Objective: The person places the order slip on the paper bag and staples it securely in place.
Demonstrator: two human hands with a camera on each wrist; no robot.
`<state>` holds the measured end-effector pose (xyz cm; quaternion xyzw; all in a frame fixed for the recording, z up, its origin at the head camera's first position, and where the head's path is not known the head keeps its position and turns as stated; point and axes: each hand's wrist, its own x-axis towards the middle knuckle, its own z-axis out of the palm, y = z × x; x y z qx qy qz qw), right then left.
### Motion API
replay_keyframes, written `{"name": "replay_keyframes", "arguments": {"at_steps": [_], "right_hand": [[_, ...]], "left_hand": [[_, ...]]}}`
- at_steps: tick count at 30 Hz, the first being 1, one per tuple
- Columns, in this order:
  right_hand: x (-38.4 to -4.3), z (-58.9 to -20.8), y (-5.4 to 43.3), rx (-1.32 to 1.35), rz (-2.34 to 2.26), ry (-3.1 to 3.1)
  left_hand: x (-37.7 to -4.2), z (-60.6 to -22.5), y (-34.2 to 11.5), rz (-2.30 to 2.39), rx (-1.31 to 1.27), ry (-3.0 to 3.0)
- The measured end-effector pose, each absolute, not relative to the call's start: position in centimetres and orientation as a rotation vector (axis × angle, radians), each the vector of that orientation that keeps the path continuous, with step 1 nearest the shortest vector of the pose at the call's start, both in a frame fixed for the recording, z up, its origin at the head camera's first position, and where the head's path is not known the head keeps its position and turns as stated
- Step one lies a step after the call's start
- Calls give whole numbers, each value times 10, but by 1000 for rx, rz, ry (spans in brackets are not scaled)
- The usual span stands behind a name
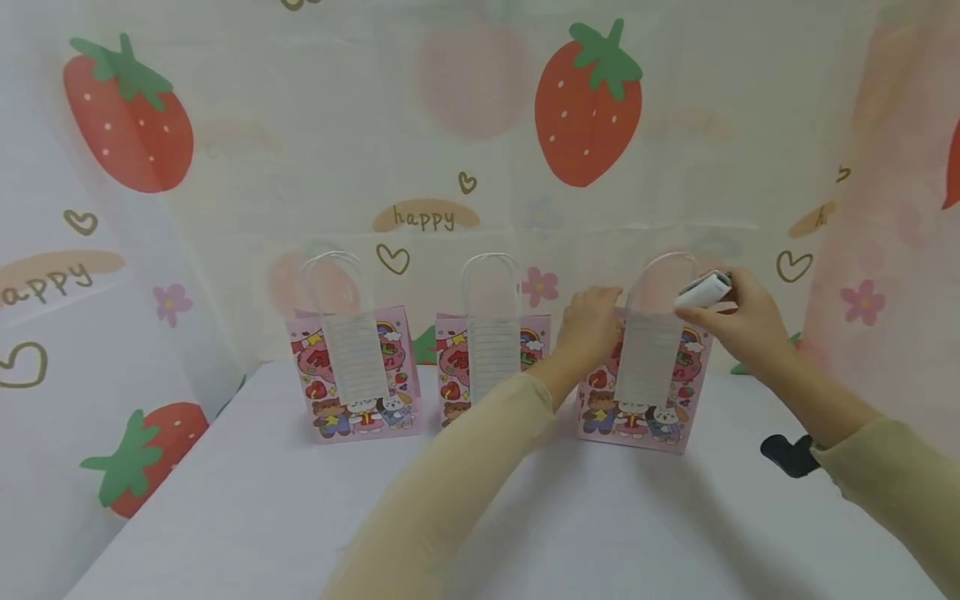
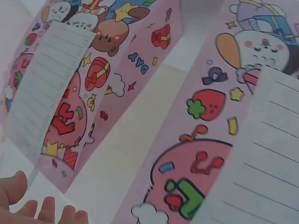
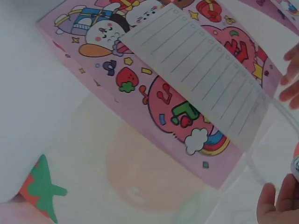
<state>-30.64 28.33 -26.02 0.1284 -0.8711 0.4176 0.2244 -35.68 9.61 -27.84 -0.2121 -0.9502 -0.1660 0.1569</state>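
Observation:
Three pink cartoon gift bags stand upright in a row: a left bag (image 1: pixel 405 367), a middle bag (image 1: pixel 450 333) and a right bag (image 1: pixel 600 429). Each has clear handles and a lined paper sheet (image 1: pixel 647 367) on its front. At the top right of the right bag, my right hand (image 1: pixel 750 321) grips a small white device (image 1: pixel 705 290) with a dark slot, resembling a mini stapler. My left hand (image 1: pixel 588 329) is at that bag's upper left edge, thumb and fingers (image 2: pixel 46 210) apart in the left wrist view; contact is unclear. My left forearm partly hides the middle bag.
A black object (image 1: pixel 787 456) is beside my right sleeve. The white tabletop (image 1: pixel 247 500) runs up to a strawberry-print backdrop (image 1: pixel 480 150) close behind the bags.

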Motion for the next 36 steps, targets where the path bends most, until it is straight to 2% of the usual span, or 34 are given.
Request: {"name": "replay_keyframes", "arguments": {"at_steps": [4,9,13,26,36], "right_hand": [[-297,-263,299,286,1429,-2298],[-289,-269,318,294,1859,-2116],[-282,-271,328,257,2088,-1987],[-264,-284,340,275,2388,-1849],[-252,-295,343,172,2374,-1956]], "left_hand": [[-343,-272,78,-665,-681,-2659],[-329,-269,59,-1123,-647,-2592],[-320,-270,48,-1297,-638,-2529],[-298,-279,9,-1191,-646,-2477],[-289,-290,-24,-1268,-634,-2445]]}}
